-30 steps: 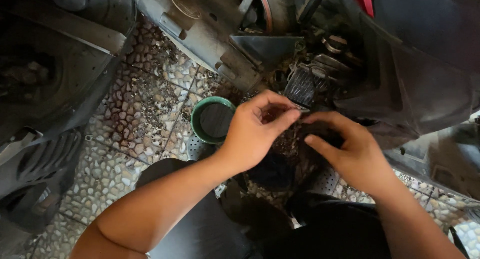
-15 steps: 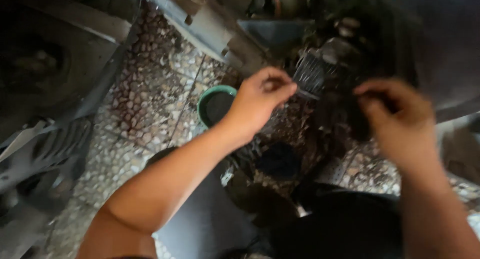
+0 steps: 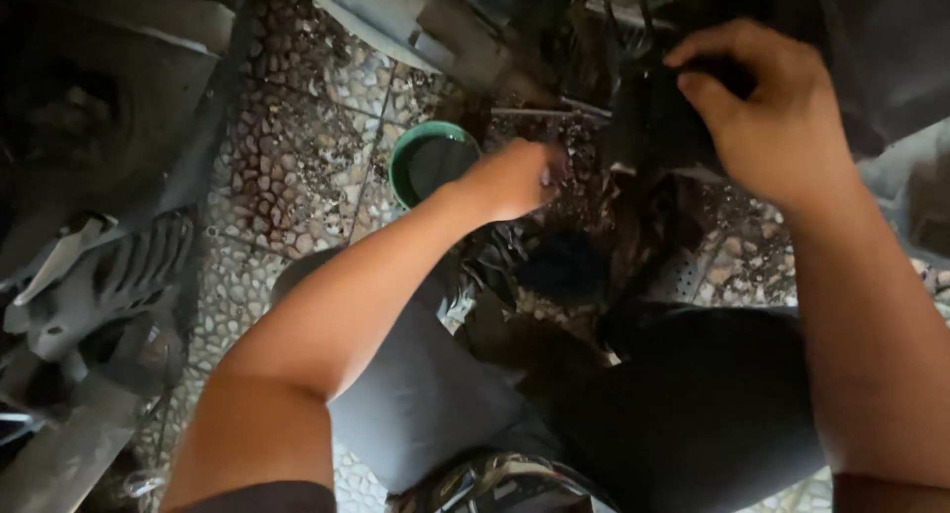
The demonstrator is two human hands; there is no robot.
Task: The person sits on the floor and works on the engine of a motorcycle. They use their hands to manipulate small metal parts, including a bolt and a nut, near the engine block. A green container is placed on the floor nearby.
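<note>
The right hand [image 3: 767, 117] is curled with thumb and fingers pinched on a dark part [image 3: 663, 127] of the engine at the far right. The left hand [image 3: 515, 177] is loosely closed just right of a green bowl [image 3: 430, 162] on the pebbled floor [image 3: 297, 167]; whether it holds anything I cannot tell.

Left hand [image 3: 515, 177] reaches forward on an outstretched bare forearm, fingers curled under — right hand [image 3: 767, 112] is raised higher, thumb and fingers pinched together, wrist bent.
</note>
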